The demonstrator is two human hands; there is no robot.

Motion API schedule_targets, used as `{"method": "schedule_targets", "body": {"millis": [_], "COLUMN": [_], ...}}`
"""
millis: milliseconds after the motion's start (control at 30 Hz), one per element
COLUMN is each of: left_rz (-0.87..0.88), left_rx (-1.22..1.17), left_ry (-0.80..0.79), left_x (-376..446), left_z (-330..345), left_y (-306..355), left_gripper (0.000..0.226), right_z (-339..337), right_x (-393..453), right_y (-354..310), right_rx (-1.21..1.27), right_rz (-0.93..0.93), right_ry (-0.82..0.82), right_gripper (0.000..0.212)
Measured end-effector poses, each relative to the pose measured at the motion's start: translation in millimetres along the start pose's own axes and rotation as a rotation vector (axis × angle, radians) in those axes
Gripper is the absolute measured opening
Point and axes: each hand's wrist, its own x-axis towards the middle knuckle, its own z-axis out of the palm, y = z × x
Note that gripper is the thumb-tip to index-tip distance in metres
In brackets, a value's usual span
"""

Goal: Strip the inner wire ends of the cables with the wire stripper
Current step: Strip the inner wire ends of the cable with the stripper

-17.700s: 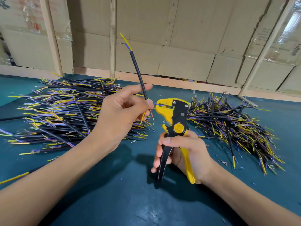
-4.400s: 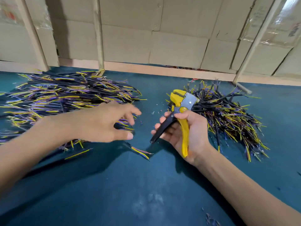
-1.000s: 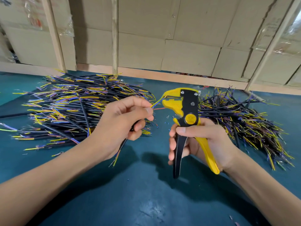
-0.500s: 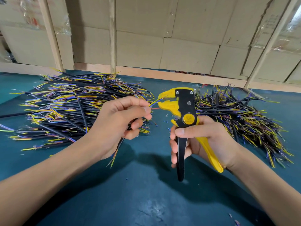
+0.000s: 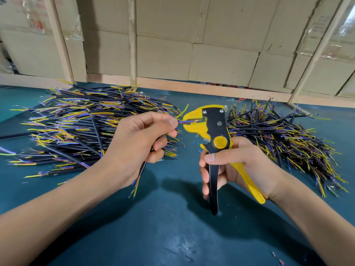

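Now that the blue inner wire [image 5: 182, 122] has entered the wire stripper [image 5: 209, 129] mouth, we pinch the cable [image 5: 138, 176] with our left hand [image 5: 140, 148], right hand [image 5: 236, 166] gripping the handles, squeeze pending.

Open teal mat [image 5: 172, 227] lies toward six o'clock, room for my hands. At ten o'clock a cable pile [image 5: 80, 127] blocks; at two o'clock another cable heap [image 5: 284, 139]; cardboard wall [image 5: 211, 54] closes twelve.
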Motion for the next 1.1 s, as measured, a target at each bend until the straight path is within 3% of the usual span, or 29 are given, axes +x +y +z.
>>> {"method": "schedule_targets", "body": {"millis": [533, 767, 900, 1033, 1100], "left_rz": [0.119, 0.196, 0.296, 0.472, 0.573], "left_rx": [0.046, 0.134, 0.358, 0.728, 0.881], "left_ry": [0.019, 0.024, 0.076, 0.032, -0.057], "left_x": [-0.2, 1.7, 2.6, 10.3, 17.8], "left_z": [1.4, -0.1, -6.5, -8.4, -1.4], "left_y": [-4.5, -9.7, -10.7, 10.3, 20.3], "left_gripper": [0.02, 0.017, 0.017, 0.032, 0.041], "right_z": [7.0, 14.2, 14.1, 3.8, -0.9], "right_x": [3.1, 7.6, 16.5, 18.4, 19.2], "right_y": [7.6, 16.8, 24.2, 23.4, 23.6], "right_rx": [0.073, 0.095, 0.34, 0.409, 0.389], "right_rz": [-0.021, 0.013, 0.01, -0.066, -0.152], "right_ry": [0.033, 0.182, 0.074, 0.15, 0.215], "right_gripper": [0.011, 0.016, 0.016, 0.026, 0.041]}}
